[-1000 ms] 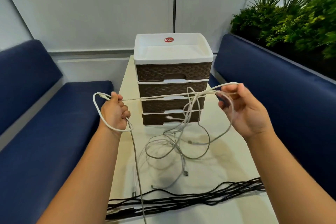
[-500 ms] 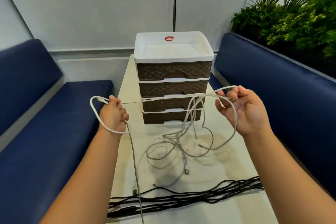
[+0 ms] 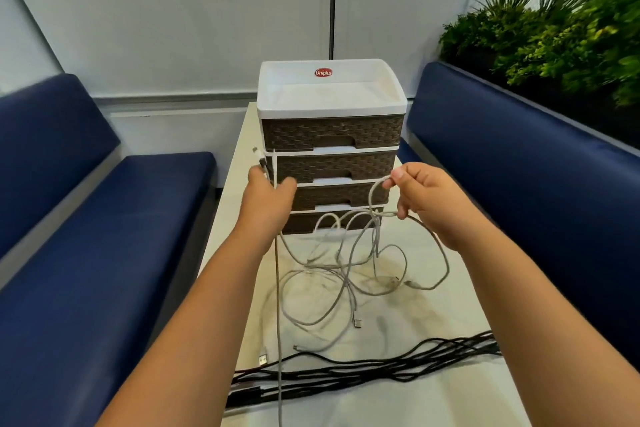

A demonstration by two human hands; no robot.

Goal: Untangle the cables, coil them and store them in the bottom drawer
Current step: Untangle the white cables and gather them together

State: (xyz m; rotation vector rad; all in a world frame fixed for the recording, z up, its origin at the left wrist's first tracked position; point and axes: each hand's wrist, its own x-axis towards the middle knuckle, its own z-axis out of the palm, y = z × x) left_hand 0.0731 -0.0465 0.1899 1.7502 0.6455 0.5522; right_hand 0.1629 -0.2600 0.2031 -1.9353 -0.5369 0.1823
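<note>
The table (image 3: 408, 402) carries a drawer unit (image 3: 330, 146) with its bottom drawer (image 3: 301, 222) closed. Black cables (image 3: 363, 369) lie along the near edge. Tangled white cables (image 3: 341, 279) lie before the drawers. The left hand (image 3: 268, 196) grips one strand; the right hand (image 3: 427, 199) pinches a loop.

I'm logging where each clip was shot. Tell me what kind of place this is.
Probably an office lounge or café-style booth: two navy padded benches face each other across a narrow white table, with a planter of greenery behind the right bench.
</note>
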